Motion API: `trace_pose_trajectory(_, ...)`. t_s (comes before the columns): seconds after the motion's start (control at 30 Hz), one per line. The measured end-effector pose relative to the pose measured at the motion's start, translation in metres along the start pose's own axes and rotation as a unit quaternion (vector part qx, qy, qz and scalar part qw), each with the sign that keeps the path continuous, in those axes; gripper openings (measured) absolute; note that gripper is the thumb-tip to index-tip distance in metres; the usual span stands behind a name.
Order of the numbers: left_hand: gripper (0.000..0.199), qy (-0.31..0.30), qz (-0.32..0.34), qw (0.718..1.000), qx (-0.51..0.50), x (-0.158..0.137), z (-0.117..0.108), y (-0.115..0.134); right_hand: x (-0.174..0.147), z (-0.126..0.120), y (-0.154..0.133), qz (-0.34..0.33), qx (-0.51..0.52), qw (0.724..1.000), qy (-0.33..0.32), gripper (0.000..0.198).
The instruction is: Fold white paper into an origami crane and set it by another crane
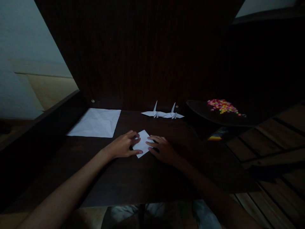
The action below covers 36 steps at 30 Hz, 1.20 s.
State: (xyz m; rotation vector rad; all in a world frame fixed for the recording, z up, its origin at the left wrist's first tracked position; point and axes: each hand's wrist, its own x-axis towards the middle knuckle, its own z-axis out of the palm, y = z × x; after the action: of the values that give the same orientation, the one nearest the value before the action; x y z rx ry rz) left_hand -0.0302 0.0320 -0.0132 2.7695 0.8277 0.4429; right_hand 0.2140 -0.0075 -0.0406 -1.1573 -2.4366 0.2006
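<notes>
Here both hands lie flat on a small folded white paper [142,143] at the near middle of the dark bench [133,178]: left hand [124,146] pinning its left edge, right hand [162,149] its right, fingers spread to hold the crease. Two paper cranes [162,114] stand farther back, clear of the work.

My left hand [125,145] lies palm down, fingers stretched toward the right, thumb low. My right hand [162,149] lies flat opposite it, fingers pointing left. Both forearms reach forward and converge; the fingertips nearly meet.
</notes>
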Motion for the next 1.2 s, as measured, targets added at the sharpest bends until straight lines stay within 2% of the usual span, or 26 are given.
trace_pose_trajectory(0.27,0.055,-0.022,-0.008,1.0,-0.001,-0.001,-0.003,0.002,0.001,-0.002,0.001,0.001,-0.002,1.0,0.001,0.028)
trace_pose_trajectory(0.37,0.047,-0.03,0.012,0.999,-0.01,-0.001,-0.003,0.002,0.001,-0.005,0.004,0.004,0.0,1.0,-0.001,0.028)
trace_pose_trajectory(0.47,0.034,-0.031,0.031,0.999,-0.024,-0.002,-0.001,0.002,0.0,-0.008,0.009,0.013,0.01,1.0,0.004,0.035)
trace_pose_trajectory(0.73,0.039,-0.04,0.016,0.999,-0.028,0.0,0.0,0.005,-0.001,-0.011,0.017,-0.021,0.023,1.0,0.002,0.045)
trace_pose_trajectory(1.0,0.029,-0.044,0.045,0.998,0.012,0.001,0.003,0.016,0.0,-0.013,0.021,-0.022,0.006,1.0,-0.014,0.038)
trace_pose_trajectory(1.2,0.03,-0.041,0.034,0.999,0.003,0.001,0.006,0.017,0.001,-0.011,0.019,-0.033,0.002,0.999,-0.001,0.033)
